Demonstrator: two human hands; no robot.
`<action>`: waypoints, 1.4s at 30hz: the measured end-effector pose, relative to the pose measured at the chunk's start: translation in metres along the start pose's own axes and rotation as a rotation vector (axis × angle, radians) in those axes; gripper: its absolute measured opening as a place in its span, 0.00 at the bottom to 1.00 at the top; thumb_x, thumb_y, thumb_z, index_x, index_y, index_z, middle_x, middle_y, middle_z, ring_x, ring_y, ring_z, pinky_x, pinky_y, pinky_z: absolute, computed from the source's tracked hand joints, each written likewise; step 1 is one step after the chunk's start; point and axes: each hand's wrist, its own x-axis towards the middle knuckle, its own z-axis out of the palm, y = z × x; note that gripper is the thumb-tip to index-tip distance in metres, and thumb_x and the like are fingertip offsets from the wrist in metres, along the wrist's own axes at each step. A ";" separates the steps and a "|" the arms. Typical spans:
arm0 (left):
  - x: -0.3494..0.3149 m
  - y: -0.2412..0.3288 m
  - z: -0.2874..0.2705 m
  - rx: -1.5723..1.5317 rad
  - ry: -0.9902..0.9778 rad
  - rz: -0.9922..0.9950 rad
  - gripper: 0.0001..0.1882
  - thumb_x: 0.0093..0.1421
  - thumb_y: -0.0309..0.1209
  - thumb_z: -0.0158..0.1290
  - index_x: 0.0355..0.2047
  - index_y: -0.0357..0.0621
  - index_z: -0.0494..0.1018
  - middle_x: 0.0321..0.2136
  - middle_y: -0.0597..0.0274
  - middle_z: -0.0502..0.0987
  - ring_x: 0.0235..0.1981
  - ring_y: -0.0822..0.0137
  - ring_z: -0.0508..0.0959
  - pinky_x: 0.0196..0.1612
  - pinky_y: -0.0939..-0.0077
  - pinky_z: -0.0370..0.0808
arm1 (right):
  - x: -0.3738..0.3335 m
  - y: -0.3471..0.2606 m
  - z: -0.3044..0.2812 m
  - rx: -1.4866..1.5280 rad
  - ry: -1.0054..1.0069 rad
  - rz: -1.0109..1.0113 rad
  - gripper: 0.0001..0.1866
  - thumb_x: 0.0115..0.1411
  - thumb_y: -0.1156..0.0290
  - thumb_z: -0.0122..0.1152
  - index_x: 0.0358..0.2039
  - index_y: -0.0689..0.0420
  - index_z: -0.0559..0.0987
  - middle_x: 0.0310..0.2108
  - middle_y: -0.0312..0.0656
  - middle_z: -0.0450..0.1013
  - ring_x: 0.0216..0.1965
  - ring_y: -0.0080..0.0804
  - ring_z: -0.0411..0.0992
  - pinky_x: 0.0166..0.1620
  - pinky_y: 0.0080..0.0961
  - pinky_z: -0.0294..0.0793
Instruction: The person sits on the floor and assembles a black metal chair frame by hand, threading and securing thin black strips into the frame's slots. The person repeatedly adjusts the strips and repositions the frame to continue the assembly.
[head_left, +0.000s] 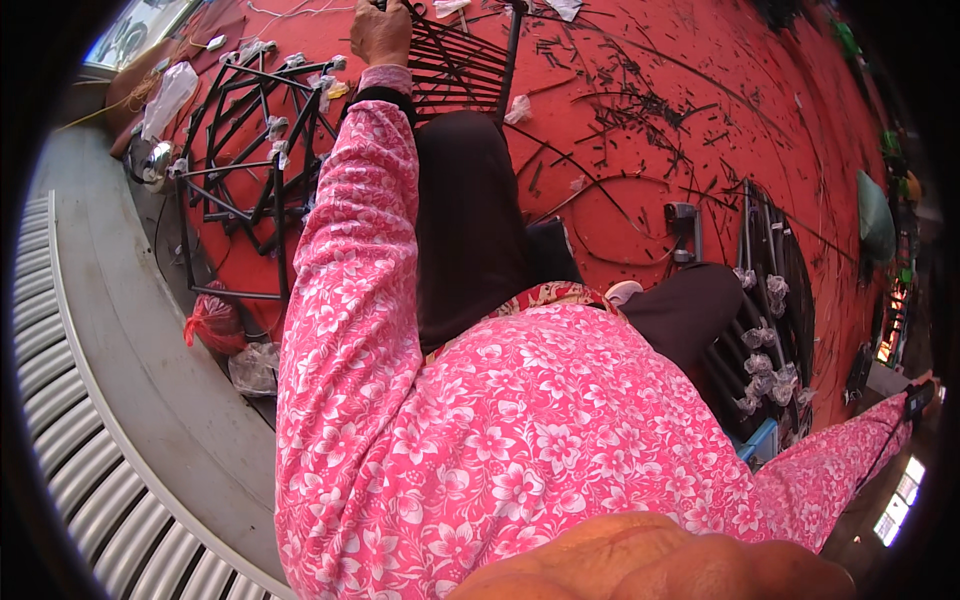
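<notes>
My left hand [381, 38] is at the top of the view, its fingers closed on the edge of a black frame strung with dark strips [462, 65]. The upper part of that frame runs out of the picture. My right arm reaches far out to the right. Only a sliver of my right hand [932, 392] shows past a dark wristband at the dim rim, and its fingers cannot be made out. My dark-trousered legs [470, 200] are bent in front of me, with the frame just beyond one knee.
Black tubular frames [262, 215] with plastic-wrapped ends are piled at left, and more wrapped tubes [770, 330] lie at right. Cut black strips [650, 115] litter the red floor [610, 235]. A metal tool [686, 228] lies near my knee. A roller conveyor [75, 425] borders the left.
</notes>
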 end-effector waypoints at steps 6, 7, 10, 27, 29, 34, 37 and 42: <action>-0.027 0.007 -0.010 -0.046 0.031 0.060 0.27 0.59 0.56 0.58 0.38 0.42 0.81 0.33 0.45 0.84 0.39 0.43 0.83 0.42 0.52 0.77 | 0.024 -0.099 0.232 1.456 -0.765 0.224 0.10 0.64 0.63 0.59 0.34 0.56 0.73 0.24 0.30 0.62 0.25 0.25 0.59 0.31 0.26 0.61; -0.032 0.012 -0.013 -0.044 0.025 0.052 0.27 0.59 0.56 0.59 0.38 0.42 0.81 0.33 0.45 0.84 0.39 0.43 0.83 0.42 0.53 0.77 | 0.001 -0.145 0.281 1.825 -0.767 0.585 0.16 0.68 0.56 0.57 0.33 0.55 0.72 0.21 0.29 0.58 0.22 0.24 0.54 0.26 0.27 0.57; -0.045 0.022 -0.029 -0.062 0.007 0.079 0.28 0.59 0.57 0.59 0.39 0.42 0.80 0.32 0.47 0.84 0.37 0.46 0.84 0.41 0.55 0.77 | -0.114 -0.296 0.386 1.708 -0.588 0.824 0.15 0.68 0.56 0.61 0.38 0.56 0.73 0.32 0.36 0.70 0.21 0.21 0.59 0.22 0.20 0.57; -0.105 0.082 -0.099 -0.341 -0.109 0.170 0.19 0.63 0.44 0.63 0.40 0.39 0.78 0.27 0.59 0.82 0.27 0.67 0.81 0.31 0.72 0.74 | -0.451 -0.761 0.442 0.861 -0.762 -0.392 0.32 0.64 0.42 0.49 0.52 0.57 0.82 0.46 0.55 0.80 0.51 0.59 0.75 0.55 0.43 0.71; -0.108 0.089 -0.105 -0.327 -0.144 0.142 0.21 0.62 0.46 0.63 0.40 0.40 0.78 0.26 0.59 0.82 0.25 0.64 0.81 0.31 0.71 0.75 | -0.456 -0.788 0.456 1.028 -0.641 -0.417 0.31 0.65 0.45 0.52 0.56 0.58 0.78 0.49 0.56 0.79 0.52 0.59 0.75 0.55 0.44 0.71; -0.115 0.107 -0.114 -0.423 -0.176 0.120 0.17 0.63 0.42 0.63 0.40 0.40 0.78 0.27 0.62 0.80 0.29 0.67 0.79 0.35 0.72 0.74 | -0.466 -0.819 0.457 0.757 -1.023 -0.380 0.23 0.68 0.54 0.51 0.51 0.60 0.78 0.49 0.55 0.79 0.46 0.58 0.77 0.51 0.45 0.72; -0.107 0.109 -0.110 -0.442 -0.190 0.172 0.18 0.63 0.41 0.65 0.42 0.38 0.78 0.28 0.68 0.77 0.28 0.77 0.72 0.33 0.80 0.71 | -0.479 -0.805 0.425 0.702 -0.895 -0.673 0.18 0.68 0.54 0.52 0.45 0.53 0.81 0.34 0.49 0.79 0.33 0.48 0.77 0.38 0.44 0.72; -0.079 0.096 -0.085 0.157 -0.009 0.706 0.13 0.67 0.41 0.55 0.42 0.45 0.79 0.27 0.49 0.80 0.31 0.49 0.81 0.33 0.55 0.74 | -0.471 -0.738 0.326 0.997 -1.253 -0.374 0.12 0.69 0.64 0.53 0.36 0.52 0.84 0.15 0.32 0.63 0.17 0.23 0.66 0.24 0.23 0.62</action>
